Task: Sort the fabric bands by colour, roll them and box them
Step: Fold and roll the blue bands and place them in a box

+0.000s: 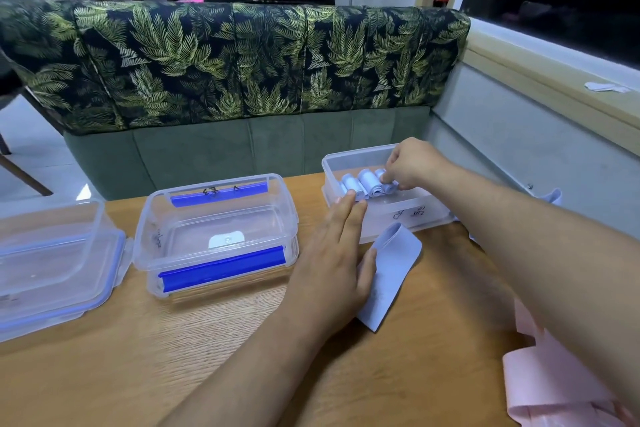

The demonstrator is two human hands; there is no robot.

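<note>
An open clear plastic box (pixel 408 218) stands at the table's far right and holds several rolled pale blue bands (pixel 367 182). My right hand (pixel 412 163) reaches into it, its fingertips pinched on the rightmost blue roll. My left hand (pixel 332 253) lies flat with fingers straight, its fingertips touching the box's near wall and its side pressing on an unrolled pale blue band (pixel 391 270) that lies on the table. Loose pink bands (pixel 554 388) are heaped at the bottom right, partly under my right forearm.
A closed clear box with blue clips (pixel 218 236) sits in the middle of the wooden table (pixel 138 374). Another clear container (pixel 52 263) sits at the left edge. A leaf-patterned sofa back (pixel 235 62) rises behind the table, with a person seated beyond it.
</note>
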